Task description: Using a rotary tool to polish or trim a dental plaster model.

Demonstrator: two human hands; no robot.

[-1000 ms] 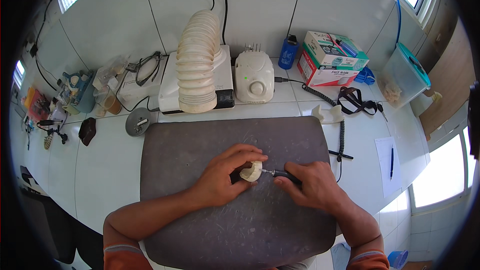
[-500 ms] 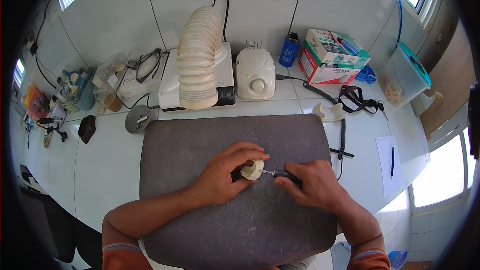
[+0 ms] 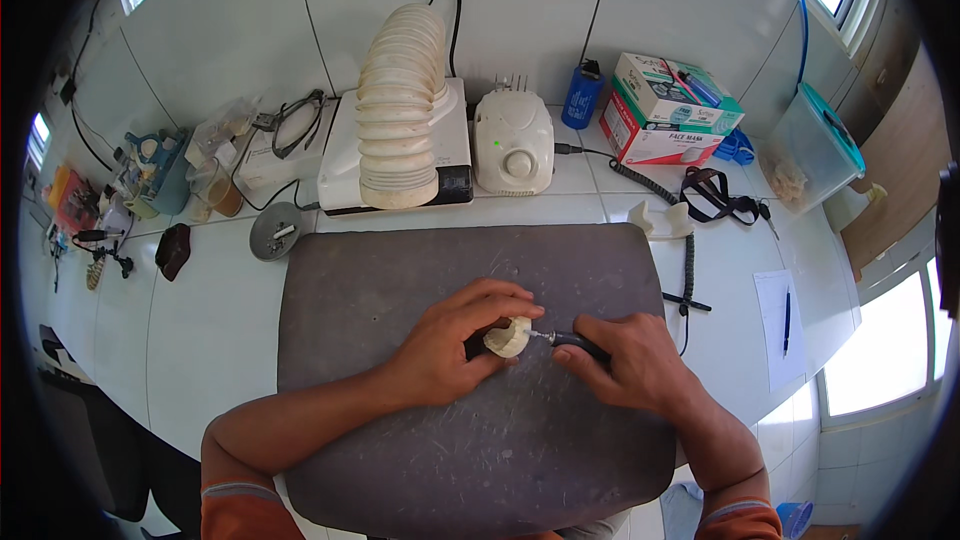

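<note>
My left hand (image 3: 455, 340) pinches a small cream plaster dental cast (image 3: 508, 338) between thumb and fingers, over the dark mat. My right hand (image 3: 635, 360) is wrapped round a dark rotary handpiece (image 3: 578, 342) with a metal nose. Its thin bur (image 3: 535, 333) points left and meets the right side of the cast; whether it touches or sits just off the surface is too small to tell. My left fingers hide part of the cast's far and left sides.
Beyond the grey-brown mat (image 3: 400, 460) stand a suction unit with a ribbed white hose (image 3: 398, 110) and a white motor control box (image 3: 513, 145). A grey dish (image 3: 280, 232) lies left; a coiled cord (image 3: 688, 270), white piece (image 3: 660, 221) and paper (image 3: 775, 325) lie right.
The bur tip has shifted slightly up along the cast's right side, and the cast is turned a little. Both hands keep their grips. The whole view has moved slightly.
</note>
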